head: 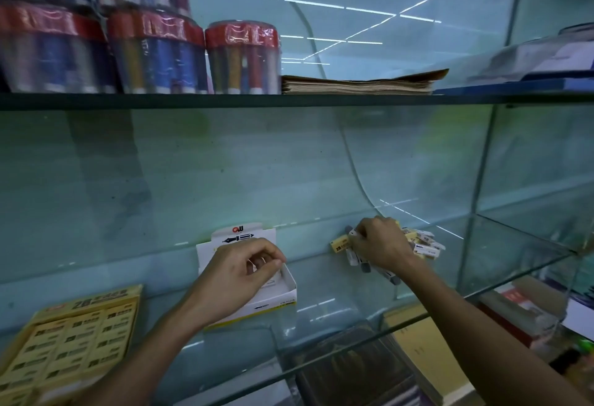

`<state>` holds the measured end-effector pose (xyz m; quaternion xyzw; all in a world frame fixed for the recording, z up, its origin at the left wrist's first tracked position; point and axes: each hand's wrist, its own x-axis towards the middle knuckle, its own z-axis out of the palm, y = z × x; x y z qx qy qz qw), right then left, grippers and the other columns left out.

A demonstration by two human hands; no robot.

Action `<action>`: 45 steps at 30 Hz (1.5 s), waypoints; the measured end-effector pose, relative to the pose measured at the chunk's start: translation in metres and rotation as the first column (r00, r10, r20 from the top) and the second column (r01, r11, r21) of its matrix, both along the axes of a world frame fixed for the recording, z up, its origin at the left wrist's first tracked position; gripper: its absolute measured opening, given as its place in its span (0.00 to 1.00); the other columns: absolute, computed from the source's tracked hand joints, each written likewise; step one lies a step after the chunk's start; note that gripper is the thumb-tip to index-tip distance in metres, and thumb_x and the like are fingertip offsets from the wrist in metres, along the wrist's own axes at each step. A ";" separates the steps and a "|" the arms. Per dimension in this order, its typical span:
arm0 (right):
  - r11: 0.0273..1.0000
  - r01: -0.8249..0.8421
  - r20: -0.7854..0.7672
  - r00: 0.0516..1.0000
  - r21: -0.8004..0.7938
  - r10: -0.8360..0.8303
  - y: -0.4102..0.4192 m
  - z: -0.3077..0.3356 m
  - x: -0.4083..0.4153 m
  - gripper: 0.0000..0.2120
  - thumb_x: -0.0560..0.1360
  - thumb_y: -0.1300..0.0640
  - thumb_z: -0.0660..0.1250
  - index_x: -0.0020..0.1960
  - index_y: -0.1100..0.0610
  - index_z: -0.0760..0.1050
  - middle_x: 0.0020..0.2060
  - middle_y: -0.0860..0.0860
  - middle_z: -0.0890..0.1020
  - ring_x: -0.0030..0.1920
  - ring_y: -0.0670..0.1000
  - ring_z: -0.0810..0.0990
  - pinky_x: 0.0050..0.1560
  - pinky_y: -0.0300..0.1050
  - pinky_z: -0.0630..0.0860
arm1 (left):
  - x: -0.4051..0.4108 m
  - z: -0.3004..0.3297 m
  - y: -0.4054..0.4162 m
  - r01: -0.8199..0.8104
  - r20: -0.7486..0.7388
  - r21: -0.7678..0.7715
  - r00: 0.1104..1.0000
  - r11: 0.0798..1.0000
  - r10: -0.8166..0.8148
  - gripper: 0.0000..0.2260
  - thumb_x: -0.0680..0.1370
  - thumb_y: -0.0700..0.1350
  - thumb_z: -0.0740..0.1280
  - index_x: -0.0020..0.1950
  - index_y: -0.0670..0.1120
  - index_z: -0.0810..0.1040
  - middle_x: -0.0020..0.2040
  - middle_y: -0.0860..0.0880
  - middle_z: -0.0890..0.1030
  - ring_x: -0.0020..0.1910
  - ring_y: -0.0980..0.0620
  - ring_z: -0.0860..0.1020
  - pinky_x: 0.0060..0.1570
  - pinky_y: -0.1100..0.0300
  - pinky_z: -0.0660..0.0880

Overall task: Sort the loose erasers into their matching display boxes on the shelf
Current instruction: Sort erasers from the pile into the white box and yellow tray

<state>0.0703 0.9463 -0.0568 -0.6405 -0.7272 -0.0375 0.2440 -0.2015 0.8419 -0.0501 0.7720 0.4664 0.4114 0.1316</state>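
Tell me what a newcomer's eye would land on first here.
First the two hands on the glass shelf: the left hand curled over an open white display box, the right hand gripping into a pile of loose erasers. Next, the yellow box of erasers at lower left, and the red-capped pen tubs on the shelf above.

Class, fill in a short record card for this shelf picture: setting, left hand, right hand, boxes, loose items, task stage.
setting: glass shelf in a shop
left hand: fingers curled over the white display box
right hand: on the pile of loose erasers, pinching one
boxes: white one; yellow display box, full
task stage: sorting unfinished
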 end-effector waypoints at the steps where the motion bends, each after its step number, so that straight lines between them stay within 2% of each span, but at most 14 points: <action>1: 0.998 -0.066 -0.155 0.986 -0.005 0.064 -0.003 0.002 0.000 0.15 0.78 0.49 0.62 0.41 0.58 0.79 0.36 0.53 0.82 0.38 0.52 0.79 0.36 0.42 0.71 | -0.002 0.001 -0.001 -0.011 0.008 0.000 1.000 1.000 0.011 0.07 0.77 0.42 0.70 0.44 0.54 0.82 0.41 0.58 0.83 0.40 0.58 0.79 0.43 0.61 0.74; 2: 0.989 -0.150 -0.352 0.926 -0.013 0.136 -0.008 0.005 0.000 0.13 0.78 0.50 0.64 0.43 0.56 0.80 0.36 0.50 0.83 0.37 0.48 0.79 0.34 0.37 0.72 | -0.004 0.002 -0.002 -0.022 0.012 0.000 1.000 1.000 0.022 0.07 0.77 0.42 0.70 0.44 0.54 0.82 0.41 0.58 0.83 0.39 0.58 0.78 0.43 0.60 0.74; 4: 0.932 -0.360 -0.753 0.626 -0.049 0.202 -0.018 0.010 -0.005 0.09 0.78 0.52 0.67 0.51 0.56 0.82 0.43 0.49 0.84 0.43 0.44 0.81 0.39 0.29 0.74 | -0.006 0.004 -0.002 -0.037 0.020 0.002 0.999 0.999 0.037 0.07 0.77 0.42 0.70 0.43 0.54 0.82 0.40 0.57 0.83 0.38 0.57 0.79 0.43 0.60 0.75; 6: 0.851 -0.524 -0.935 0.321 -0.040 0.153 -0.023 0.011 -0.012 0.10 0.78 0.55 0.67 0.55 0.58 0.81 0.50 0.53 0.85 0.52 0.48 0.82 0.48 0.36 0.78 | -0.008 0.005 -0.002 -0.042 0.036 0.004 0.998 0.999 0.042 0.06 0.77 0.42 0.71 0.43 0.54 0.82 0.39 0.56 0.83 0.38 0.54 0.79 0.43 0.57 0.76; 9: 0.782 -0.623 -0.971 0.194 -0.015 0.136 -0.027 0.011 -0.023 0.10 0.78 0.58 0.66 0.57 0.60 0.80 0.54 0.53 0.84 0.55 0.47 0.82 0.51 0.40 0.76 | -0.010 0.005 -0.003 -0.032 0.066 -0.015 0.997 0.999 0.033 0.06 0.77 0.42 0.70 0.44 0.52 0.82 0.37 0.54 0.82 0.34 0.49 0.79 0.40 0.51 0.77; 12: 0.733 -0.680 -0.980 0.138 0.012 0.143 -0.032 0.012 -0.037 0.07 0.76 0.59 0.68 0.52 0.58 0.81 0.51 0.52 0.85 0.50 0.47 0.82 0.50 0.42 0.74 | -0.015 0.005 -0.005 -0.029 0.087 -0.023 0.996 0.999 0.031 0.07 0.77 0.41 0.69 0.44 0.53 0.82 0.36 0.53 0.83 0.33 0.47 0.80 0.39 0.55 0.78; 14: 0.718 -0.696 -0.962 0.188 0.014 0.201 -0.036 0.013 -0.047 0.05 0.73 0.60 0.71 0.49 0.57 0.82 0.45 0.53 0.84 0.47 0.49 0.81 0.47 0.43 0.75 | -0.021 0.006 -0.007 -0.034 0.150 -0.035 0.988 0.999 0.039 0.08 0.77 0.40 0.70 0.44 0.53 0.83 0.38 0.51 0.84 0.37 0.47 0.82 0.42 0.61 0.77; 18: 0.692 -0.720 -0.790 0.402 0.039 0.463 -0.041 0.015 -0.072 0.07 0.70 0.61 0.75 0.46 0.60 0.80 0.37 0.53 0.81 0.38 0.49 0.77 0.37 0.42 0.74 | -0.034 0.013 -0.015 -0.031 0.329 -0.066 0.943 0.997 0.051 0.04 0.77 0.39 0.70 0.47 0.47 0.83 0.41 0.54 0.84 0.39 0.53 0.82 0.42 0.64 0.76; 24: 0.680 -0.733 -0.392 0.625 0.003 0.675 -0.041 0.017 -0.106 0.06 0.70 0.56 0.76 0.46 0.53 0.82 0.42 0.49 0.85 0.43 0.44 0.81 0.45 0.35 0.76 | -0.052 0.020 -0.028 -0.079 0.409 -0.048 0.908 0.996 0.091 0.03 0.78 0.38 0.69 0.47 0.44 0.82 0.35 0.54 0.83 0.34 0.56 0.79 0.38 0.66 0.75; 27: 0.676 -0.731 -0.140 0.682 -0.092 0.718 -0.041 0.021 -0.113 0.07 0.71 0.55 0.75 0.48 0.52 0.82 0.43 0.47 0.84 0.42 0.42 0.79 0.42 0.30 0.73 | -0.057 0.020 -0.032 -0.081 0.426 -0.049 0.900 0.995 0.094 0.03 0.78 0.38 0.69 0.47 0.44 0.81 0.35 0.53 0.83 0.34 0.56 0.78 0.39 0.66 0.75; 32: 0.740 -0.635 0.131 0.733 -0.223 0.668 -0.041 0.015 -0.122 0.09 0.71 0.49 0.74 0.49 0.48 0.80 0.45 0.44 0.82 0.42 0.42 0.76 0.42 0.41 0.73 | -0.061 0.018 -0.038 -0.086 0.433 -0.057 0.896 0.995 0.102 0.03 0.78 0.38 0.69 0.47 0.45 0.82 0.34 0.52 0.82 0.33 0.57 0.78 0.39 0.67 0.74; 36: 0.758 -0.614 0.154 0.746 -0.221 0.648 -0.042 0.014 -0.128 0.07 0.70 0.51 0.73 0.47 0.49 0.78 0.41 0.43 0.79 0.42 0.44 0.75 0.36 0.36 0.68 | -0.061 0.017 -0.038 -0.082 0.434 -0.058 0.895 0.995 0.099 0.03 0.78 0.38 0.69 0.46 0.45 0.82 0.35 0.50 0.82 0.33 0.57 0.77 0.40 0.66 0.74; 41: 0.764 -0.618 0.059 0.769 -0.185 0.636 -0.040 0.015 -0.120 0.07 0.70 0.48 0.73 0.46 0.49 0.79 0.41 0.42 0.80 0.42 0.41 0.75 0.40 0.37 0.71 | -0.057 0.016 -0.038 -0.067 0.414 -0.057 0.906 0.996 0.085 0.03 0.78 0.39 0.69 0.46 0.45 0.82 0.36 0.53 0.83 0.35 0.56 0.79 0.40 0.65 0.75; 45: 0.817 -0.575 -0.124 0.808 0.048 0.576 -0.035 0.007 -0.091 0.03 0.74 0.51 0.70 0.44 0.51 0.79 0.40 0.42 0.80 0.39 0.40 0.74 0.40 0.30 0.67 | -0.050 0.014 -0.035 -0.043 0.413 -0.070 0.908 0.997 0.068 0.03 0.78 0.40 0.69 0.46 0.47 0.82 0.37 0.53 0.83 0.37 0.55 0.80 0.40 0.63 0.76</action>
